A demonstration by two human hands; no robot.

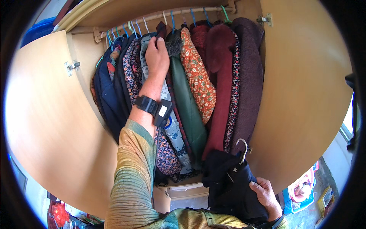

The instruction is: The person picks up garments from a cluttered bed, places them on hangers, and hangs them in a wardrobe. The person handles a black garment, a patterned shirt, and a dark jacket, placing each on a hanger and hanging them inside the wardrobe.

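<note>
My left hand (158, 55) is raised among the hung clothes, its fingers against a dark maroon garment (161, 31) and beside a grey digital-camouflage jacket (168, 131); whether it grips the cloth is hard to see. Low on the right, my right hand (264, 190) holds a black garment (234, 189) by its side, thumb on top. A white hanger hook (243, 148) sticks up from that garment's neck. Just right of my left hand hang a dark green coat (187, 108) with a grey fur collar and an orange floral garment (197, 77).
A wooden rail (160, 15) carries several hangers, with dark jackets at left and maroon and brown coats (247, 80) at right. Wardrobe doors stand open at left (57, 114) and right (300, 86). A blue basket (303, 201) sits on the floor at lower right.
</note>
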